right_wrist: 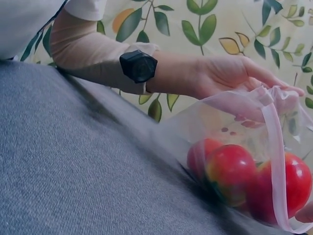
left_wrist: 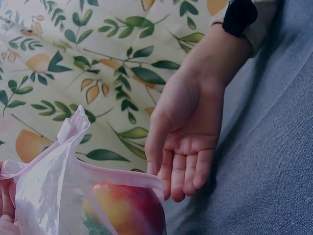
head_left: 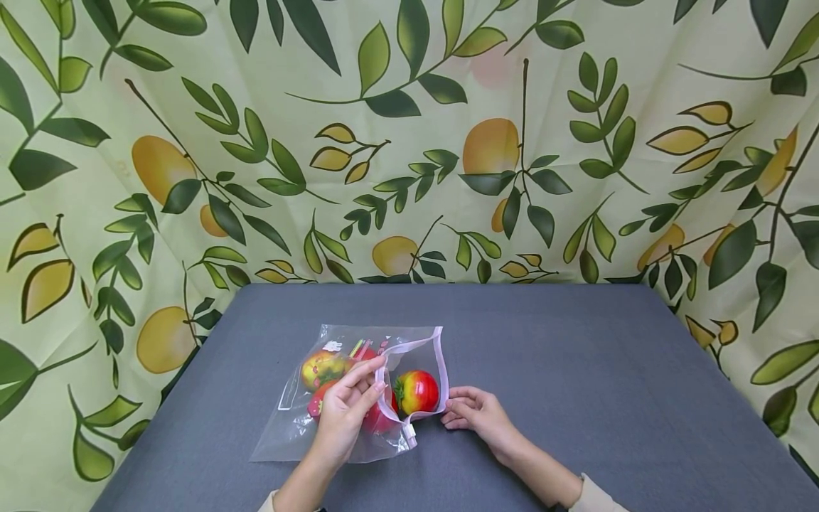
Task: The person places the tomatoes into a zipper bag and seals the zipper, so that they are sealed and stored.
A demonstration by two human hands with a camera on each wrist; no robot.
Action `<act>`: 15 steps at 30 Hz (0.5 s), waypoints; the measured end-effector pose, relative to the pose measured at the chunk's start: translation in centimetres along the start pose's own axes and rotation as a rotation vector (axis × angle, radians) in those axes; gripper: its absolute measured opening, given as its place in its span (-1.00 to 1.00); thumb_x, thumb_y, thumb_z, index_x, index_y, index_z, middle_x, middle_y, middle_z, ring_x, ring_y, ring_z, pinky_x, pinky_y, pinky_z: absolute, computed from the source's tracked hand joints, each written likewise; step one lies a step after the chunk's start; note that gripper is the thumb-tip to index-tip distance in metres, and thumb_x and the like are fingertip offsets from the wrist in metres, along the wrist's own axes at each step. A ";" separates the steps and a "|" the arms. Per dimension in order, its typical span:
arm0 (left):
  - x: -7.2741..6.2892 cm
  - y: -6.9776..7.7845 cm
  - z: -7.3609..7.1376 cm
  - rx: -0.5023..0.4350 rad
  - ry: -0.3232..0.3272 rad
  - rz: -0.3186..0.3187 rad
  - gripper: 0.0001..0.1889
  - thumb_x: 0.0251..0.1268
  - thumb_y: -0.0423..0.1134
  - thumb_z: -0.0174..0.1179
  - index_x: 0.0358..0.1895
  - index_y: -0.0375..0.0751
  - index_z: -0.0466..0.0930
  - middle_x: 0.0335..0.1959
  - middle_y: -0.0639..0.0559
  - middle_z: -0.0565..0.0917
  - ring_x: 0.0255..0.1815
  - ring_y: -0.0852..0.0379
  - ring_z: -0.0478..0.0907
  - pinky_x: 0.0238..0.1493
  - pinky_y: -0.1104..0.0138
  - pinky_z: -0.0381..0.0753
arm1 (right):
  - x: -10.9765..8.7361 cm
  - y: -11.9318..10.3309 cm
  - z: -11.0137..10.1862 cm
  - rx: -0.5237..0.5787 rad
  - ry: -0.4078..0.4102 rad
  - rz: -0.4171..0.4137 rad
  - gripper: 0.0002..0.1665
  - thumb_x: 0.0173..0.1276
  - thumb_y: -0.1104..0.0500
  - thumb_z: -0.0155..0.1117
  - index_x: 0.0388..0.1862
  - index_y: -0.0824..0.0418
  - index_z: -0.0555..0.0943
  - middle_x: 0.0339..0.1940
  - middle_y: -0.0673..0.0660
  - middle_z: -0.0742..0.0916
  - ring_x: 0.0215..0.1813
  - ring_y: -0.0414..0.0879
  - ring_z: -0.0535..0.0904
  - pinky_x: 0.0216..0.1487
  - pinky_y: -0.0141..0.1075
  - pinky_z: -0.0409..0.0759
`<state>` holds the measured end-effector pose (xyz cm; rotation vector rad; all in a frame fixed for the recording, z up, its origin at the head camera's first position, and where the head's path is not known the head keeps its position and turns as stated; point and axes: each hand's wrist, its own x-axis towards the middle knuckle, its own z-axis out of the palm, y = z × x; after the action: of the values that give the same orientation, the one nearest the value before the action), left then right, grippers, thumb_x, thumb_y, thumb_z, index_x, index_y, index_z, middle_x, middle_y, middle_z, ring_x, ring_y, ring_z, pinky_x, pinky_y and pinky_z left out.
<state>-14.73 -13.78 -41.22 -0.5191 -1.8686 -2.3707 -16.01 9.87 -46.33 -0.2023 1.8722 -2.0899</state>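
A clear zip bag (head_left: 288, 434) with a pink-edged mouth and a slider lies on the table, its mouth spread wide. My left hand (head_left: 342, 412) pinches the near-left side of that rim; in the right wrist view the left hand (right_wrist: 225, 78) holds the edge raised. At the rim's right side is my right hand (head_left: 476, 416), fingertips at the edge; in the left wrist view the right hand (left_wrist: 188, 122) has its fingers extended. A red-yellow fruit (head_left: 419, 391) with green leaves sits just inside the mouth. Other red fruits (right_wrist: 230, 169) lie deeper, partly hidden.
The grey cloth-covered table (head_left: 576, 355) extends to both sides of the bag. Behind it hangs a leaf-and-fruit patterned curtain (head_left: 409, 178). A dark band (right_wrist: 138, 66) sits on the left wrist.
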 end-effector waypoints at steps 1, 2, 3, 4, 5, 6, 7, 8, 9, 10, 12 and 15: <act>0.0 0.0 0.0 0.002 0.000 -0.001 -0.62 0.28 -0.54 0.07 0.17 -0.56 0.43 -0.05 0.23 0.57 -0.12 0.39 0.55 0.00 0.59 0.61 | 0.0 0.0 0.0 0.010 -0.002 0.008 -0.43 0.39 0.27 0.13 0.15 0.73 0.27 -0.31 0.01 0.74 -0.34 -0.28 0.69 -0.19 -0.42 0.71; 0.0 0.0 0.0 0.003 0.000 -0.002 -0.62 0.28 -0.54 0.07 0.17 -0.56 0.42 -0.04 0.23 0.57 -0.12 0.39 0.55 0.00 0.59 0.60 | 0.0 0.1 0.1 0.017 -0.002 0.017 -0.43 0.39 0.26 0.13 0.15 0.72 0.27 -0.32 0.00 0.75 -0.34 -0.28 0.69 -0.19 -0.42 0.71; 0.0 0.0 0.0 0.006 0.001 -0.003 -0.61 0.28 -0.54 0.07 0.17 -0.57 0.42 -0.04 0.23 0.57 -0.12 0.39 0.55 0.01 0.59 0.60 | 0.0 0.1 0.1 0.022 -0.003 0.025 -0.43 0.40 0.25 0.13 0.15 0.71 0.28 -0.32 0.00 0.75 -0.34 -0.28 0.70 -0.19 -0.41 0.71; 0.0 0.0 0.0 0.009 0.003 -0.005 -0.61 0.28 -0.54 0.07 0.17 -0.57 0.41 -0.04 0.23 0.58 -0.12 0.39 0.55 0.01 0.59 0.60 | 0.0 0.1 0.2 0.027 -0.004 0.033 -0.43 0.40 0.24 0.12 0.15 0.71 0.28 -0.33 0.00 0.75 -0.34 -0.28 0.70 -0.19 -0.41 0.71; 0.0 0.0 0.0 0.010 0.004 -0.008 -0.61 0.28 -0.54 0.07 0.18 -0.58 0.41 -0.04 0.23 0.58 -0.12 0.39 0.55 0.01 0.59 0.60 | 0.0 0.1 0.3 0.031 -0.005 0.039 -0.43 0.41 0.24 0.12 0.15 0.70 0.28 -0.33 0.01 0.75 -0.35 -0.28 0.70 -0.19 -0.41 0.71; 0.0 0.0 0.0 0.012 0.007 -0.011 -0.61 0.28 -0.54 0.07 0.18 -0.58 0.41 -0.04 0.23 0.58 -0.12 0.39 0.55 0.02 0.59 0.60 | 0.0 0.1 0.3 0.034 -0.004 0.047 -0.44 0.41 0.23 0.11 0.15 0.70 0.29 -0.32 0.02 0.76 -0.35 -0.27 0.70 -0.19 -0.41 0.71; 0.0 0.0 0.0 0.013 0.009 -0.014 -0.61 0.28 -0.53 0.07 0.18 -0.58 0.40 -0.04 0.24 0.58 -0.12 0.39 0.55 0.02 0.59 0.60 | 0.0 0.1 0.3 0.036 -0.003 0.055 -0.45 0.41 0.23 0.10 0.15 0.69 0.30 -0.32 0.03 0.76 -0.35 -0.27 0.69 -0.19 -0.42 0.71; 0.0 0.0 0.0 0.014 0.012 -0.017 -0.61 0.28 -0.53 0.07 0.18 -0.58 0.41 -0.04 0.24 0.58 -0.12 0.39 0.55 0.02 0.59 0.60 | 0.0 0.1 0.4 0.035 -0.003 0.065 -0.46 0.42 0.22 0.10 0.15 0.67 0.31 -0.32 0.04 0.76 -0.35 -0.27 0.69 -0.19 -0.42 0.71; 0.0 0.0 0.0 0.015 0.015 -0.020 -0.61 0.28 -0.53 0.08 0.18 -0.58 0.41 -0.04 0.24 0.58 -0.12 0.40 0.55 0.02 0.59 0.60 | 0.0 0.1 0.4 0.035 -0.006 0.073 -0.47 0.43 0.21 0.09 0.13 0.66 0.33 -0.32 0.05 0.76 -0.35 -0.27 0.69 -0.20 -0.42 0.71; 0.0 0.0 0.0 0.015 0.016 -0.022 -0.61 0.28 -0.53 0.08 0.18 -0.58 0.41 -0.04 0.24 0.58 -0.12 0.39 0.55 0.02 0.59 0.60 | 0.0 0.1 0.5 0.033 -0.007 0.083 -0.49 0.43 0.20 0.08 0.12 0.64 0.35 -0.31 0.07 0.76 -0.35 -0.27 0.69 -0.20 -0.43 0.71; 0.0 0.1 0.0 0.016 0.017 -0.024 -0.61 0.28 -0.53 0.08 0.18 -0.58 0.41 -0.04 0.24 0.58 -0.13 0.39 0.54 0.01 0.60 0.60 | 0.0 0.2 0.6 0.026 -0.008 0.104 -0.54 0.44 0.18 0.08 0.07 0.60 0.40 -0.30 0.09 0.77 -0.35 -0.26 0.69 -0.20 -0.42 0.71; 0.0 0.1 0.0 0.019 0.014 -0.023 -0.61 0.28 -0.53 0.07 0.18 -0.60 0.40 -0.05 0.24 0.58 -0.13 0.39 0.54 0.00 0.59 0.60 | 0.0 0.2 0.7 0.020 -0.014 0.126 -0.60 0.45 0.17 0.07 -0.01 0.54 0.45 -0.30 0.10 0.76 -0.35 -0.26 0.70 -0.20 -0.42 0.71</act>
<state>-14.69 -13.78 -41.17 -0.4803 -1.8993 -2.3628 -15.78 9.18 -46.39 -0.0912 1.8065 -2.0172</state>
